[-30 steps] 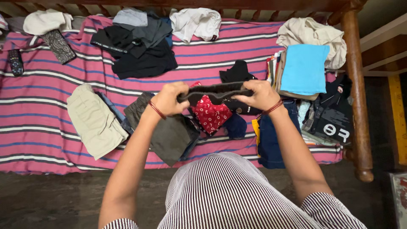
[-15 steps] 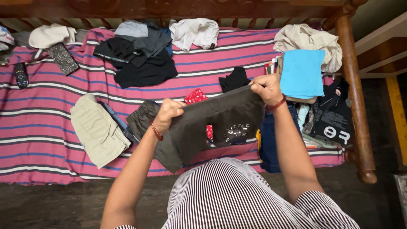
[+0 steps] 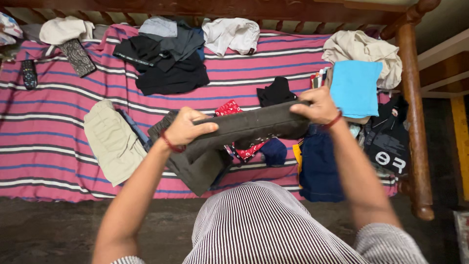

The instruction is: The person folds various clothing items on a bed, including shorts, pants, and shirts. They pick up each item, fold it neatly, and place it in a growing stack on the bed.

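Fingers of both my hands are closed tight on one dark grey folded cloth garment (image 3: 251,128); my left hand (image 3: 188,128) pinches its left end with the thumb laid over the top edge, my right hand (image 3: 317,105) pinches its right end; the garment hangs in the air between them, above the striped pink bedsheet (image 3: 58,146); its long axis runs from about eight o'clock at my left hand up to two o'clock at my right, so the right end sits a little higher; the fold faces up and the loose cloth droops below.

Under the garment lies a red patterned cloth (image 3: 234,110), partly hidden; at nine o'clock from my left hand rests a folded beige pair of trousers (image 3: 111,142); at twelve o'clock lies a heap of black and grey clothes (image 3: 166,63); at three o'clock from my right hand a folded sky-blue cloth (image 3: 355,88) tops a stack of folded clothes; a dark blue denim piece (image 3: 317,166) lies below that hand; a wooden bed post (image 3: 414,112) stands at the far right.
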